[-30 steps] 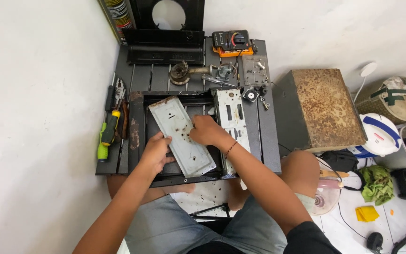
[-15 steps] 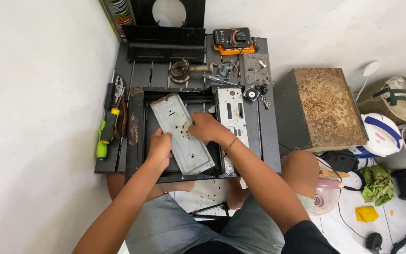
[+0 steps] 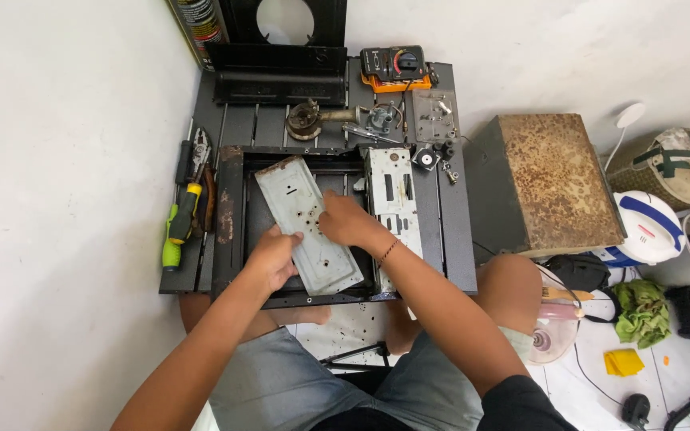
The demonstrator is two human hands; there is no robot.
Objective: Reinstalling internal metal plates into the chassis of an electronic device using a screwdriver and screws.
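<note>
A grey metal plate point(image 3: 301, 215) with small holes and rust spots lies tilted inside a black rectangular stove frame point(image 3: 228, 231) on a dark slatted table point(image 3: 457, 239). My left hand point(image 3: 273, 257) grips the plate's near left edge. My right hand point(image 3: 345, 219) rests on the plate's right side, fingers pressed on it. A second pale metal panel point(image 3: 393, 199) with slots lies just right of the plate.
Screwdrivers and pliers point(image 3: 187, 207) lie at the table's left edge. A burner part point(image 3: 303, 120), small fittings and a multimeter point(image 3: 394, 64) sit at the back. A rusty metal box point(image 3: 545, 179) stands to the right, with a white lamp, cloths and a fan on the floor.
Both hands have shifted slightly along the plate, and the plate has turned a little within the frame.
</note>
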